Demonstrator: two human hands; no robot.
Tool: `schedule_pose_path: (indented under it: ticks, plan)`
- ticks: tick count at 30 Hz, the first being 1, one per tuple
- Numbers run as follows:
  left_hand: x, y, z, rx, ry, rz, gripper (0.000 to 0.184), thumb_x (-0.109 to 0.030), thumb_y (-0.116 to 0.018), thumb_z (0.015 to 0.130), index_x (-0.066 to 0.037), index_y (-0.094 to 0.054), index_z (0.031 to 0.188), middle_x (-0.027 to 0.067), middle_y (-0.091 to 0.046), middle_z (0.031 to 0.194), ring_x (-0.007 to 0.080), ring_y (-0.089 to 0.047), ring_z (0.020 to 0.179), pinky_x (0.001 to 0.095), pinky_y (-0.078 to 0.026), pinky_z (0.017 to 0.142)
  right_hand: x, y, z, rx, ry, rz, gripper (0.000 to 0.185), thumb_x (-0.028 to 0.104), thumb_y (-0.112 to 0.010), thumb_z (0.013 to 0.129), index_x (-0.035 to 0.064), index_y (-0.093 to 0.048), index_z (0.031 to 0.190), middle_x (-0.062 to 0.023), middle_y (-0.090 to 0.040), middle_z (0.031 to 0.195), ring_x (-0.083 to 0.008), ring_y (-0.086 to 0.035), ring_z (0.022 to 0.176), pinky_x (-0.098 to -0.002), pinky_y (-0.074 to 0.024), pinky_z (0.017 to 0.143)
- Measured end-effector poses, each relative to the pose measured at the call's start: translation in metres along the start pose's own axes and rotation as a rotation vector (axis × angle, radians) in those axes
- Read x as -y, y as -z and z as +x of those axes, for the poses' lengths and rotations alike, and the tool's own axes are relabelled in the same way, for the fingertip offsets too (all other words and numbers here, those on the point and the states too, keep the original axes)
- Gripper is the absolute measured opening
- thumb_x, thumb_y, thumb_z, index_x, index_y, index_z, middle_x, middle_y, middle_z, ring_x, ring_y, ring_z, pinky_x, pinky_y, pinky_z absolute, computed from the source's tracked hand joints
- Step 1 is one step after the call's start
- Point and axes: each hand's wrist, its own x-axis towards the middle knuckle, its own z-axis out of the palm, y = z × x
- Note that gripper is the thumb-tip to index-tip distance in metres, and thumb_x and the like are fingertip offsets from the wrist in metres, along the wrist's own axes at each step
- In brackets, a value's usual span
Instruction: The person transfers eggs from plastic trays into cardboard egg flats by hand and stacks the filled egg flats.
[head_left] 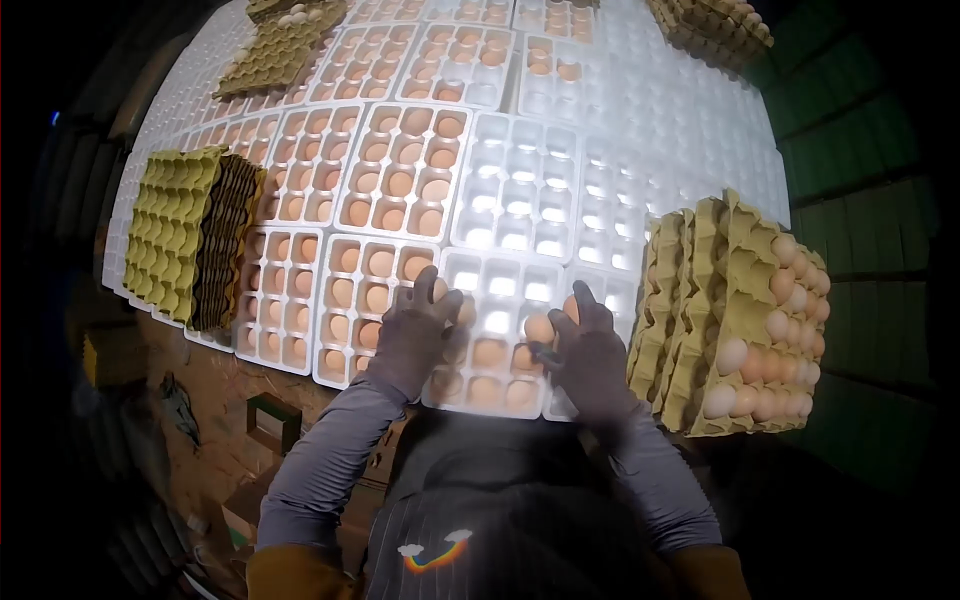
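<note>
A white foam egg tray (498,265) lies directly before me, with brown eggs (489,352) in its nearer cells and bare cells at its far end. Over its left edge, my gloved left hand (412,335) curls its fingers around eggs (440,289), partly hidden by the fingers. My gloved right hand (588,355) is above the tray's right side, closed around eggs (540,328) that show between thumb and fingers. Left of this tray, a filled foam tray (333,375) holds brown eggs.
Stacked pulp trays with eggs (735,300) stand close to my right hand. A pile of pulp trays (180,235) rests at the left on the foam trays. More egg-filled foam trays (405,170) and unfilled ones (515,185) spread beyond. Further pulp trays (275,50) sit farther back.
</note>
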Motion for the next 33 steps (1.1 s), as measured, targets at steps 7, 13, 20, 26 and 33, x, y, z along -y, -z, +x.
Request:
schedule_pose_path:
  ticks: [7,13,20,26,33]
  plan:
    - [0.009,0.001,0.051,0.187,-0.028,-0.260,0.041,-0.017,-0.073,0.088,-0.016,-0.065,0.129,0.0139,-0.060,0.130,0.0330,-0.065,0.111,0.0425,-0.056,0.092,0.028,-0.058,0.033,0.007,0.140,0.249,0.044,0.016,-0.069,0.089,0.0203,-0.059,0.131,-0.0145,-0.058,0.120,-0.0334,-0.064,0.102,-0.0433,-0.0554,0.083]
    - [0.025,-0.020,0.070,0.014,-0.083,-0.827,0.064,-0.009,-0.077,0.083,-0.008,-0.052,0.142,0.0128,-0.061,0.120,0.0230,-0.064,0.111,0.0339,-0.052,0.098,0.002,-0.076,0.074,-0.387,0.025,0.299,0.051,0.010,-0.066,0.089,0.0145,-0.054,0.138,-0.0123,-0.057,0.113,-0.0319,-0.057,0.105,-0.0464,-0.0475,0.090]
    - [-0.022,-0.049,0.080,-0.107,-0.050,-1.062,0.054,-0.003,-0.074,0.087,-0.003,-0.054,0.138,0.0103,-0.063,0.122,0.0240,-0.062,0.116,0.0334,-0.048,0.102,0.014,-0.055,0.030,-0.495,-0.114,0.560,0.050,0.007,-0.062,0.094,0.0041,-0.050,0.142,-0.0153,-0.056,0.135,-0.0350,-0.051,0.125,-0.0440,-0.0415,0.106]
    - [-0.028,-0.071,0.081,-0.161,-0.369,-0.155,0.038,-0.013,-0.063,0.093,-0.008,-0.058,0.130,0.0172,-0.055,0.124,0.0387,-0.039,0.135,0.0551,-0.017,0.123,0.034,-0.009,-0.064,-0.208,-0.067,0.601,0.051,0.008,-0.069,0.091,0.0015,-0.054,0.139,-0.0206,-0.060,0.132,-0.0390,-0.058,0.120,-0.0450,-0.0495,0.099]
    - [-0.126,0.001,0.077,-0.296,-0.494,-0.559,0.029,-0.002,-0.066,0.088,-0.006,-0.068,0.117,0.0145,-0.066,0.113,0.0365,-0.056,0.122,0.0519,-0.041,0.108,-0.046,0.155,-0.125,-0.289,0.157,0.138,0.034,0.013,-0.075,0.082,0.0084,-0.065,0.114,-0.0125,-0.064,0.118,-0.0338,-0.062,0.108,-0.0446,-0.0530,0.089]
